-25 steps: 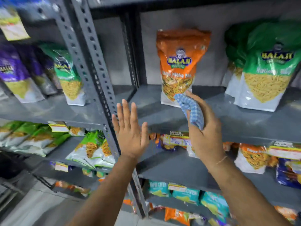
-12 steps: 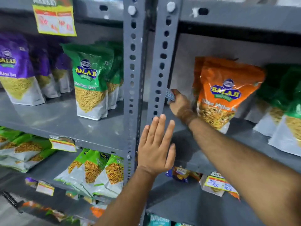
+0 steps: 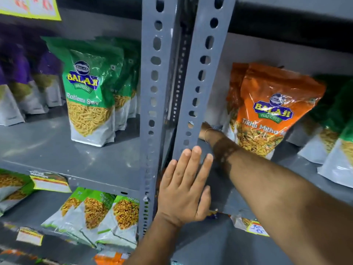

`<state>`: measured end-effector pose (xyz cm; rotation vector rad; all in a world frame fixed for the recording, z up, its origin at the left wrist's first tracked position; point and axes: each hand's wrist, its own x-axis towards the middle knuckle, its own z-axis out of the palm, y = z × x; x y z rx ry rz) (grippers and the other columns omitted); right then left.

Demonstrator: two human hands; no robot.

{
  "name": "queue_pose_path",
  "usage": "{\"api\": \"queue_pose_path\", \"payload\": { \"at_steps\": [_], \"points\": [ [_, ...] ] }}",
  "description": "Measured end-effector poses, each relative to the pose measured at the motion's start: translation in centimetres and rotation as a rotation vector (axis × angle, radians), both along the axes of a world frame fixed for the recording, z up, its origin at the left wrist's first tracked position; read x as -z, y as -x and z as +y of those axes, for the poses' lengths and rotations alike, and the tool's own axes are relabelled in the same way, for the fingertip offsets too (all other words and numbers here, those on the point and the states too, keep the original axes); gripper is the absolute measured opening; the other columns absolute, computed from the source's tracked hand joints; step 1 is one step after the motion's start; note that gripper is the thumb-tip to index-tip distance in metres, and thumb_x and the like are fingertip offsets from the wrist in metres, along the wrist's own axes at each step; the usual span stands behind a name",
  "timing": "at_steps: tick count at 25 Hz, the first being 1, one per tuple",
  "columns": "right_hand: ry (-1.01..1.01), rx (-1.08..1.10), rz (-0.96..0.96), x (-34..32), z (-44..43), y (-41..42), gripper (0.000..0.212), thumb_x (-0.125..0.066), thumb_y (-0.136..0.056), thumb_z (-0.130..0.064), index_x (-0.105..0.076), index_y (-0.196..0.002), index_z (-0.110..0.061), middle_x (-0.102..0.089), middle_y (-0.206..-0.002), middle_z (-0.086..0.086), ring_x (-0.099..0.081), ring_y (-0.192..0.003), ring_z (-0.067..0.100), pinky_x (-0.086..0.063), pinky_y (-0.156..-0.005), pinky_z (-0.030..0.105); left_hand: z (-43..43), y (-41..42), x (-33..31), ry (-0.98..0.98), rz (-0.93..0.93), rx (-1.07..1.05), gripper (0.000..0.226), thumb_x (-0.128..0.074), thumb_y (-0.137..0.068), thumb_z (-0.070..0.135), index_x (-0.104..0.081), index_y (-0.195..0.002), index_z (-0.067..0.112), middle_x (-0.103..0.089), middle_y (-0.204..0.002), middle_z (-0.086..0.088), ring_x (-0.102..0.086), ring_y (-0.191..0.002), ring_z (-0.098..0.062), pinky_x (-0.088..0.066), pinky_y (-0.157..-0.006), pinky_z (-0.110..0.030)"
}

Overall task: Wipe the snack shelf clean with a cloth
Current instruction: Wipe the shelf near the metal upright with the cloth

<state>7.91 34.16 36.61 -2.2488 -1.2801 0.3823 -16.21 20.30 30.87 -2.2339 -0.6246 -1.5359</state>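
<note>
My right hand (image 3: 206, 131) reaches far back on the grey snack shelf (image 3: 290, 162), into its left rear corner. The grey upright post (image 3: 198, 83) hides most of it. Only a sliver of the blue checked cloth (image 3: 217, 127) shows by the fingers, which are closed on it. The hand is just left of an orange Balaji snack bag (image 3: 267, 115). My left hand (image 3: 186, 190) is open, fingers spread, flat against the shelf's front edge at the foot of the post.
Green snack bags (image 3: 336, 150) stand at the right of the same shelf. A second upright post (image 3: 154, 92) separates the neighbouring bay, which holds green bags (image 3: 89, 96) and purple bags (image 3: 17, 83). Lower shelves carry more packets (image 3: 99, 213) and price tags (image 3: 49, 181).
My right hand has gone deeper into the back left corner with the cloth, now mostly behind the post. My view has come closer and shifted left. The left hand has risen towards the shelf edge.
</note>
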Motion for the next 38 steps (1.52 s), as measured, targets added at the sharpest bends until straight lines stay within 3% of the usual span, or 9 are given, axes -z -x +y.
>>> {"api": "queue_pose_path", "payload": {
  "at_steps": [2,5,8,12,14,16,22,27,38],
  "points": [
    [0.079,-0.068,-0.028,-0.3,0.1,0.5,0.069,-0.041,-0.083,-0.073,-0.058,-0.131,-0.028,-0.058,-0.141,0.006,-0.054,-0.125,0.027,-0.039,-0.112,0.05,0.2,0.1,0.0,0.0,-0.002,-0.015,0.073,-0.035,-0.095,0.039,-0.022,-0.163,0.017,-0.005,-0.175,-0.01,-0.012,-0.161,-0.026,-0.007,-0.131,-0.043],
    [0.144,-0.163,-0.115,0.9,-1.1,0.9,0.066,-0.031,-0.077,-0.081,-0.062,-0.119,-0.041,-0.059,-0.132,-0.002,-0.055,-0.12,0.024,-0.04,-0.105,0.043,-0.3,-0.2,0.0,0.009,-0.011,-0.014,0.072,-0.034,-0.096,0.038,-0.023,-0.163,0.017,-0.006,-0.175,-0.01,-0.012,-0.161,-0.027,-0.006,-0.132,-0.043],
    [0.149,-0.206,-0.132,0.0,-3.2,2.8,0.07,-0.03,-0.084,-0.075,-0.053,-0.137,-0.034,-0.055,-0.146,0.002,-0.055,-0.128,0.025,-0.041,-0.109,0.045,-0.1,-0.2,-0.1,0.018,-0.015,-0.025,0.072,-0.036,-0.095,0.037,-0.024,-0.163,0.018,-0.007,-0.174,-0.011,-0.012,-0.161,-0.028,-0.006,-0.132,-0.044],
    [0.147,-0.128,-0.224,-2.5,-4.3,3.0,0.065,-0.024,-0.096,-0.07,-0.06,-0.126,-0.025,-0.065,-0.117,0.008,-0.06,-0.102,0.027,-0.041,-0.087,0.035,-0.3,-0.3,-0.1,0.008,-0.017,-0.037,0.072,-0.037,-0.093,0.035,-0.026,-0.163,0.019,-0.007,-0.174,-0.011,-0.011,-0.161,-0.028,-0.005,-0.132,-0.044],
    [0.157,-0.127,-0.221,-1.9,-4.2,2.7,0.083,-0.019,-0.083,-0.088,-0.052,-0.137,-0.034,-0.06,-0.139,0.004,-0.059,-0.12,0.028,-0.042,-0.098,0.038,-0.2,-0.4,-0.1,0.006,-0.02,-0.04,0.073,-0.038,-0.092,0.035,-0.027,-0.162,0.019,-0.007,-0.174,-0.011,-0.011,-0.161,-0.028,-0.006,-0.131,-0.044],
    [0.151,-0.173,-0.229,-0.8,-3.9,2.5,0.094,-0.014,-0.072,-0.098,-0.028,-0.151,-0.047,-0.038,-0.16,-0.004,-0.039,-0.145,0.026,-0.029,-0.117,0.048,-0.2,-0.4,0.0,-0.004,-0.027,-0.046,0.073,-0.039,-0.092,0.035,-0.027,-0.162,0.018,-0.007,-0.174,-0.012,-0.012,-0.161,-0.029,-0.006,-0.131,-0.044],
    [0.203,-0.323,-0.306,-1.5,-7.7,4.2,0.095,-0.006,-0.072,-0.091,-0.002,-0.156,-0.047,-0.005,-0.169,-0.011,-0.01,-0.156,0.017,-0.01,-0.125,0.049,-0.4,-0.4,-0.2,-0.006,-0.008,-0.073,0.074,-0.038,-0.093,0.036,-0.024,-0.163,0.019,-0.007,-0.174,-0.014,-0.011,-0.161,-0.03,-0.006,-0.131,-0.045],
    [0.191,-0.474,-0.375,-0.7,-10.7,5.1,0.067,-0.019,-0.097,-0.07,-0.007,-0.157,-0.043,-0.004,-0.169,-0.01,-0.003,-0.156,0.011,-0.001,-0.126,0.044,-0.4,-0.5,0.0,-0.014,-0.011,-0.077,0.073,-0.038,-0.093,0.035,-0.025,-0.163,0.019,-0.006,-0.174,-0.015,-0.011,-0.161,-0.031,-0.007,-0.131,-0.046],
    [0.169,-0.506,-0.396,0.0,-11.4,5.5,0.065,-0.024,-0.098,-0.065,-0.019,-0.157,-0.04,-0.017,-0.168,-0.009,-0.015,-0.154,0.012,-0.012,-0.125,0.048,-0.5,-0.5,0.0,-0.01,-0.005,-0.101,0.072,-0.037,-0.094,0.035,-0.025,-0.163,0.016,-0.005,-0.173,-0.017,-0.008,-0.161,-0.033,-0.005,-0.131,-0.047]
  ]
}}
